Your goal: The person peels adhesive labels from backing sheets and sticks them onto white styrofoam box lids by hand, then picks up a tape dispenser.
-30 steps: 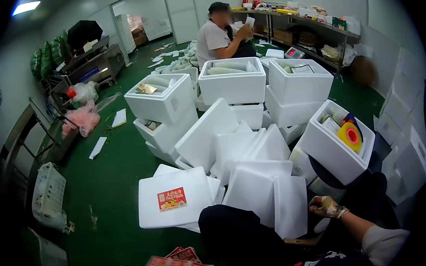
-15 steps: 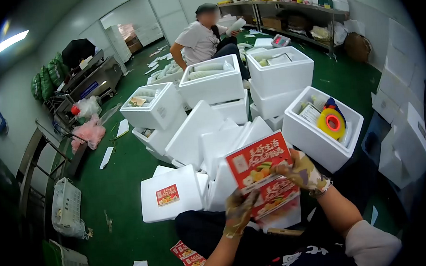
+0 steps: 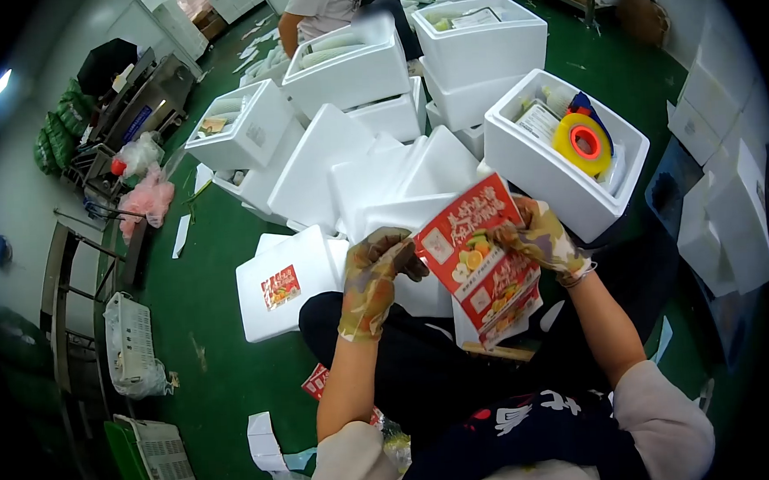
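My right hand, in a camouflage-patterned glove, grips a red sticker sheet printed with fruit and white characters. The sheet is tilted and its lower part bends. At the sheet's upper left edge, my gloved left hand has its fingers pinched together; its fingertips meet the edge. A white foam lid bearing one such red sticker lies left of my hands. More foam lids are heaped just beyond. Other red sticker sheets lie on the floor by my leg, partly hidden by my left arm.
A foam box at the right holds a yellow tape roll on a dispenser. Stacked foam boxes with pale green produce stand ahead, with a seated person behind. White crates are left; foam pieces stand right.
My view has tipped downward. My left hand has moved from the sheet's lower part to its upper left edge, and the sheet has turned clockwise in my right hand.
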Demonstrator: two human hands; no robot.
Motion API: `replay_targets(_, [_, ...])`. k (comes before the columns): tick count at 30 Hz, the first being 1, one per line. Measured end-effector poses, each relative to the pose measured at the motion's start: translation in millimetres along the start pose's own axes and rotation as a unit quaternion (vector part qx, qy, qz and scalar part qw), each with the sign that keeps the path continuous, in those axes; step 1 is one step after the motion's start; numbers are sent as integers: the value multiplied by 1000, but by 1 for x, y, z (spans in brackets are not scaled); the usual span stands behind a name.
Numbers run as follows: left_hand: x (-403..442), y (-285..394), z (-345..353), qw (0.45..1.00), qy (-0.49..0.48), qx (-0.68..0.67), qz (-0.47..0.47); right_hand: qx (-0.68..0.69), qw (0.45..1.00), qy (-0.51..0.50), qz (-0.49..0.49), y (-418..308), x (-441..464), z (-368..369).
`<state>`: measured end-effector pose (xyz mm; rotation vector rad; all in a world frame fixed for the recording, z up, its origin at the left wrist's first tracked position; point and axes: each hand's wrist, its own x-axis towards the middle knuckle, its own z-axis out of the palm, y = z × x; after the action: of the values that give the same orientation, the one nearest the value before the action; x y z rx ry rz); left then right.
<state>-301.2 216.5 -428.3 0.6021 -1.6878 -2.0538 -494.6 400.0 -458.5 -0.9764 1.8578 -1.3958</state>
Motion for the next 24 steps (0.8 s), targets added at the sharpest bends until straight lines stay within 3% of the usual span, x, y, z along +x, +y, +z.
replay_targets(1, [0, -2, 2, 1000, -21, -13, 4, 38, 996, 65, -51, 0, -1, 9])
replay_targets(2, [0, -6, 3, 999, -43, -27, 8, -17, 994, 105, -22, -25, -12, 14])
replay_targets(3, [1, -10, 5, 997, -57, -54, -1, -172, 958, 193, -123, -29, -16, 23])
replay_targets(4, [1, -11, 10, 997, -59, -53, -5, -320, 881, 271, -219, -30, -22, 31])
replay_targets(5, [1, -10, 18, 998, -35, -49, -18, -242, 919, 234, -203, -29, -29, 38])
replay_targets(6, [1, -11, 24, 998, -10, -44, -33, -254, 908, 232, -241, -38, -37, 46])
replay_targets(8, [-2, -17, 28, 999, -15, -33, -28, -111, 967, 111, -198, -45, -40, 55])
replay_targets(9, [-3, -18, 29, 999, -19, -25, -12, -146, 940, 165, -261, -46, -38, 59])
replay_targets(10, [-4, -19, 32, 999, -21, -22, -15, -144, 941, 167, -258, -44, -39, 58])
replay_targets(13, [-10, -15, 36, 999, -32, 14, -23, -139, 959, 102, -226, -39, -41, 54])
replay_targets(16, [-21, -10, 45, 998, -47, 27, 12, -300, 885, 139, -328, -35, -47, 52])
replay_targets(18, [-24, -14, 47, 994, -64, 74, 57, -316, 897, 128, -281, -35, -52, 54])
replay_targets(20, [-27, -15, 50, 989, -39, 120, 80, -298, 886, 138, -327, -28, -54, 56])
replay_targets(24, [-24, -17, 47, 979, -69, 167, 91, -330, 887, 81, -313, -35, -51, 48])
